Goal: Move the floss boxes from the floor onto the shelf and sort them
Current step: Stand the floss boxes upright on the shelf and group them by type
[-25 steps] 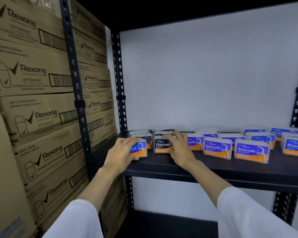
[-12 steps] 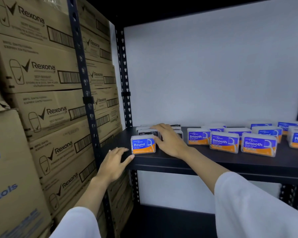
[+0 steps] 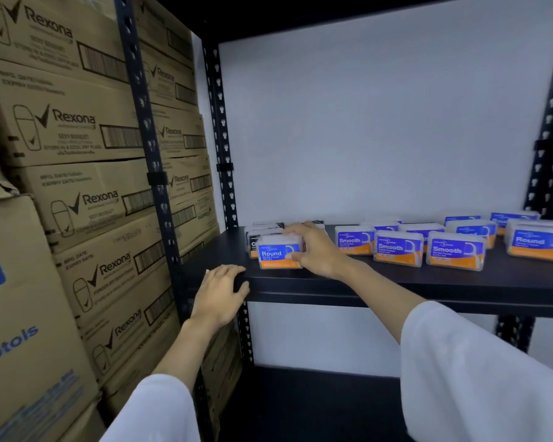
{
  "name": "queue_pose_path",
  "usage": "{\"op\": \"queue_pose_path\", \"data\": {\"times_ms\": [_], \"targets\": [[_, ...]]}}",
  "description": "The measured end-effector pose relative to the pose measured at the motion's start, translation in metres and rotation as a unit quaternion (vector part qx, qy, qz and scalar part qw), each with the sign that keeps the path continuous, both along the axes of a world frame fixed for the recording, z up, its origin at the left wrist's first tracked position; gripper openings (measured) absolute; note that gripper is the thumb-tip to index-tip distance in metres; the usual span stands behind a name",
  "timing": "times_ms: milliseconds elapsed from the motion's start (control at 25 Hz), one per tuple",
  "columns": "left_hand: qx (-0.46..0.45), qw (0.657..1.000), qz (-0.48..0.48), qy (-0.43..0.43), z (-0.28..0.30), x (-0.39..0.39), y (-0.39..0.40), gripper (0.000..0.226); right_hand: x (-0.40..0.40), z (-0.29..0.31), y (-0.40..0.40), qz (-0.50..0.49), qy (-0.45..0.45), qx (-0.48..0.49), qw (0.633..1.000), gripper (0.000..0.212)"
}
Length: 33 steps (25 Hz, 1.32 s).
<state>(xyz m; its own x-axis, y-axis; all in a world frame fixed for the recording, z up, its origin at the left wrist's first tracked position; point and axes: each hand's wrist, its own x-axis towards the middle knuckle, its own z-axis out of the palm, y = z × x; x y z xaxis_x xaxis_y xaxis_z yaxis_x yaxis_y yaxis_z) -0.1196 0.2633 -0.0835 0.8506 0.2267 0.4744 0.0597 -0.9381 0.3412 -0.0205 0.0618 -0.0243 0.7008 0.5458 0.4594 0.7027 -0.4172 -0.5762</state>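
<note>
Left hand [image 3: 219, 293] rests flat on the shelf [image 3: 396, 282] edge, holding nothing; right hand [image 3: 316, 250] grips a Round box [image 3: 279, 254] at the shelf's left end, apparently mid-sorting; next, it likely belongs with the Round boxes [image 3: 538, 240] far right

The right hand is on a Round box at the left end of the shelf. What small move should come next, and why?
Probably carry that Round box rightward to the other Round boxes. The right hand grips it among black-labelled boxes, the Smooth boxes sit between, and the left hand only rests on the shelf edge.
</note>
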Motion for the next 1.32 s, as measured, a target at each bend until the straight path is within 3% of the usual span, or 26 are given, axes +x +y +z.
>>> {"op": "queue_pose_path", "data": {"times_ms": [360, 520, 720, 840, 1040, 1320], "targets": [[0.014, 0.987, -0.153, -0.050, 0.004, 0.043, -0.185, 0.026, -0.020, 0.030, -0.220, -0.179, -0.051, 0.051, 0.981, 0.041], [0.042, 0.993, -0.103, -0.029, -0.013, 0.065, -0.236, 0.033, -0.033, 0.020, -0.324, -0.270, -0.053, 0.029, 0.961, 0.040], [0.078, 0.993, -0.055, -0.062, -0.028, 0.077, -0.240, 0.038, -0.036, -0.008, -0.405, -0.366, -0.019, -0.016, 0.930, 0.042], [0.094, 0.992, -0.044, -0.067, -0.030, 0.078, -0.240, 0.038, -0.029, -0.024, -0.420, -0.381, -0.013, -0.018, 0.924, 0.042], [0.104, 0.990, -0.034, -0.087, -0.030, 0.075, -0.242, 0.038, -0.011, -0.035, -0.407, -0.411, -0.098, -0.086, 0.902, 0.048], [0.094, 0.993, -0.038, -0.054, -0.025, 0.074, -0.245, 0.039, 0.008, -0.039, -0.391, -0.434, -0.099, -0.096, 0.890, 0.053]]}}
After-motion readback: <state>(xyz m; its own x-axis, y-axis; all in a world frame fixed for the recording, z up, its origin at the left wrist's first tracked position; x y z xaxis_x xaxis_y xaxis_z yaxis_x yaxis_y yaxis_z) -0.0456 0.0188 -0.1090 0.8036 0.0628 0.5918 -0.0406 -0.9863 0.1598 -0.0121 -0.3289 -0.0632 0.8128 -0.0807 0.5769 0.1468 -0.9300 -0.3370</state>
